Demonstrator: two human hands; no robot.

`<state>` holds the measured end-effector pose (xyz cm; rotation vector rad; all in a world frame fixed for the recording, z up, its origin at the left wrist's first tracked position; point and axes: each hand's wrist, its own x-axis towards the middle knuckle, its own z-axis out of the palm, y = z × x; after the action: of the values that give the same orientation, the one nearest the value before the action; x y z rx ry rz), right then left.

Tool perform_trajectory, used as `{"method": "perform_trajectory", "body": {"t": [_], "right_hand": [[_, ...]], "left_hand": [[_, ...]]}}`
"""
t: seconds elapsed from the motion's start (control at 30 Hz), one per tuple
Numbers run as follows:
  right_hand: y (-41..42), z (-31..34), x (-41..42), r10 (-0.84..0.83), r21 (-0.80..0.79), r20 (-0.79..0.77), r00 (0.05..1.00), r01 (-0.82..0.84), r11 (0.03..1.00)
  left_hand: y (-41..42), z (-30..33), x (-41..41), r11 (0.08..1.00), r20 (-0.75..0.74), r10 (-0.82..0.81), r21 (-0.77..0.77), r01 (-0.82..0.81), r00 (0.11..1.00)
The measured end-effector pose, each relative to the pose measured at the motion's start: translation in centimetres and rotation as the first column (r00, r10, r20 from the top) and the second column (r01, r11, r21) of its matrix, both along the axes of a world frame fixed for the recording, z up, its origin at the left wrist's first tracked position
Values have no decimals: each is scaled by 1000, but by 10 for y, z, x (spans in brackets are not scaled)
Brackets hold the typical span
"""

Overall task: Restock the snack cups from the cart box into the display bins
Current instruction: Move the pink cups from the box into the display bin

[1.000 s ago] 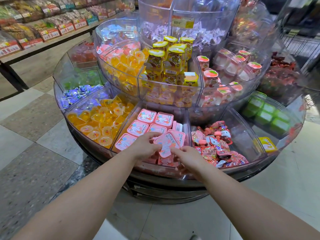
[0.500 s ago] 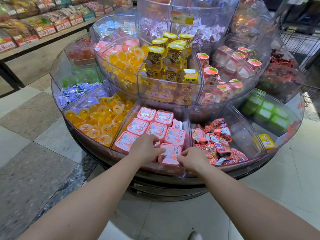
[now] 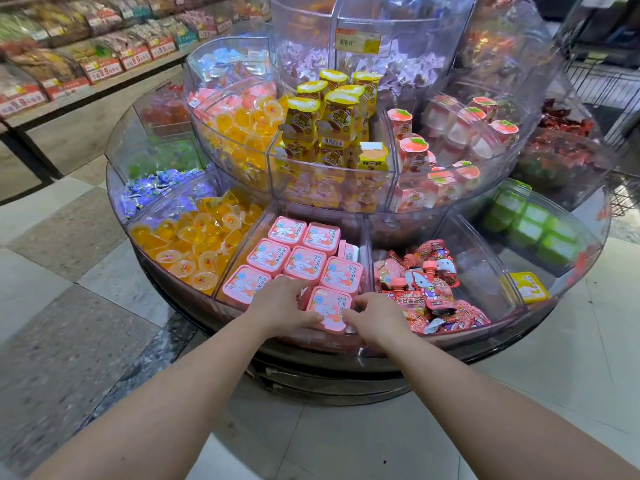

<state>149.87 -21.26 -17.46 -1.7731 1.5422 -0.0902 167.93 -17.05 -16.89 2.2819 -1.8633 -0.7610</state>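
Observation:
A pink square snack cup [image 3: 328, 307] with a cartoon rabbit lid lies flat at the front of a clear display bin [image 3: 244, 239]. My left hand [image 3: 282, 301] grips its left side and my right hand [image 3: 375, 315] grips its right side. Several more pink cups [image 3: 304, 252] lie lid-up in rows behind it, one of them partly under my left fingers. The cart box is out of view.
The round tiered stand holds neighbouring bins: orange jelly cups [image 3: 194, 237] to the left, red pouches [image 3: 426, 289] to the right, green cups [image 3: 530, 223] far right. Yellow cups [image 3: 329, 116] and peach cups [image 3: 450, 140] fill the upper tier. Shelving [image 3: 69, 64] runs along the back left.
The pink cup was held tilted up above the bin; it has been lowered and now lies flat in the front row. Both hands stayed on it.

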Motion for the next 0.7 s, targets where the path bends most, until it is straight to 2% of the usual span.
{"method": "perform_trajectory", "body": {"t": [0.13,0.27,0.33,0.4,0.53,0.7], "right_hand": [[-11,16,-25,6,-71,59,998,-2,997],[-31,25,-80,-82,-32,165,983,88,996],[-47,29,-123,-103,-89,174,979,120,989],[-64,34,-175,-105,-163,132,986,126,979],[-98,53,-293,-139,-242,-51,989,122,963],[-122,88,-414,-210,-418,-167,963,124,900]], "left_hand": [[-13,13,-17,986,-75,126,-97,-133,989],[-45,25,-73,964,-75,146,-212,-159,986],[-70,29,-118,957,-55,118,-260,-128,991],[-95,35,-176,958,-6,70,-277,-69,998],[-141,50,-304,972,102,-50,-225,72,993],[-194,71,-441,931,179,-175,-289,222,968]]}}
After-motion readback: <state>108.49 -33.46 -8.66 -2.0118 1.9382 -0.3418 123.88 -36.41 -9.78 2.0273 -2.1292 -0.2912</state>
